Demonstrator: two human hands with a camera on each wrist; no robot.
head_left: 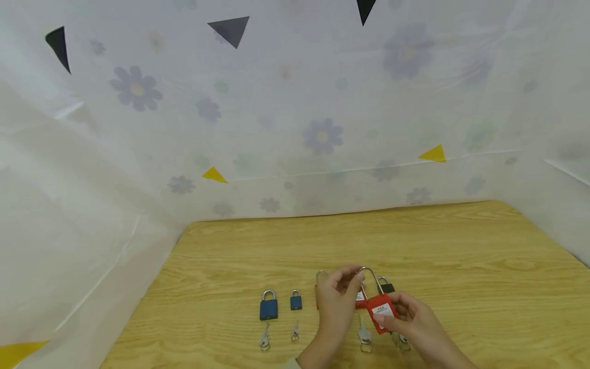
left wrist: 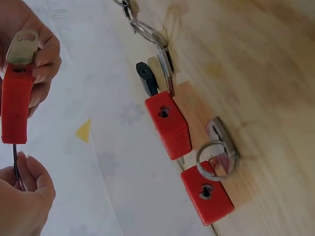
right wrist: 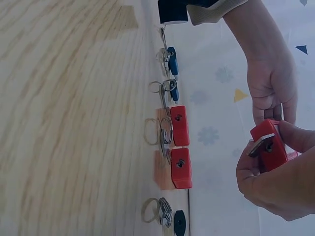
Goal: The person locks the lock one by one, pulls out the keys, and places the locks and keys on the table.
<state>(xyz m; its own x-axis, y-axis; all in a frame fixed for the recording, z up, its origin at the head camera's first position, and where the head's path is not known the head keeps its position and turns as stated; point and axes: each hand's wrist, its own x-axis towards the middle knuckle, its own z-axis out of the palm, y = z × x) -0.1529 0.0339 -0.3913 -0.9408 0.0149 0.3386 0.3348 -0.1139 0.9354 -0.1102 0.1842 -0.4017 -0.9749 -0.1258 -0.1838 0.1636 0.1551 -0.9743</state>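
A red padlock (head_left: 380,313) with a white label is held up over the table. My right hand (head_left: 417,323) grips its body, thumb across the label. My left hand (head_left: 335,302) pinches the long metal shackle (head_left: 375,278) on its left side. In the left wrist view, a key's flat head (left wrist: 22,46) sticks out of the keyhole at the base of the padlock (left wrist: 15,108). The right wrist view also shows this key (right wrist: 261,145), tilted across the keyhole end, with the right hand (right wrist: 275,191) around the body.
Behind my hands stand two more red padlocks (left wrist: 170,125), partly hidden in the head view. A black padlock (head_left: 386,287) is at the right. Two blue padlocks (head_left: 269,309) stand left. Keys on rings (head_left: 364,335) lie in front. A patterned sheet (head_left: 276,128) borders the table (head_left: 221,266).
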